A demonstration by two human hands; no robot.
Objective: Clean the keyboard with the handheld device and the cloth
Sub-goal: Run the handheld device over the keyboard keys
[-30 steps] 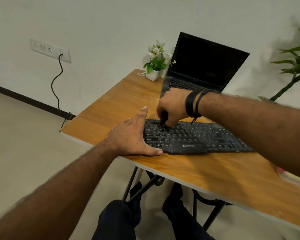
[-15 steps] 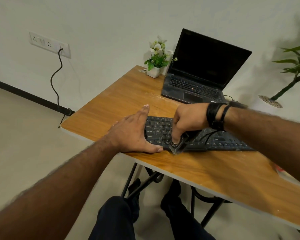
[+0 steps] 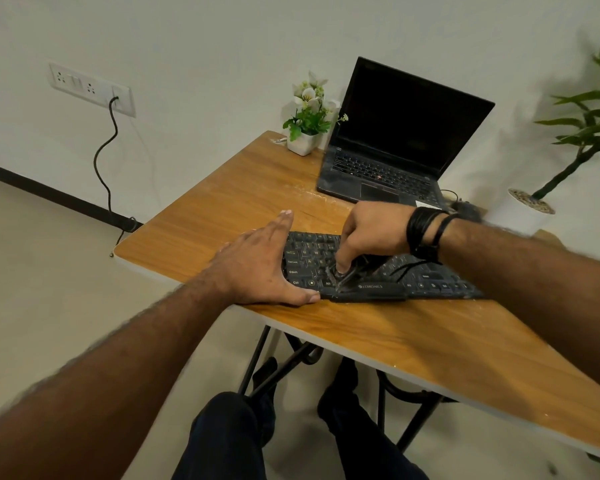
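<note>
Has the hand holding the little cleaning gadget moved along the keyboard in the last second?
Yes. The right hand carried the handheld device from the keyboard's far rows toward its near edge, beside the printed logo.

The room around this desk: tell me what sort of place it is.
Probably a home or small-office workspace. A wooden table carries an open laptop, a separate keyboard and a small potted flower, and a wall socket plate has a cable plugged in.
</note>
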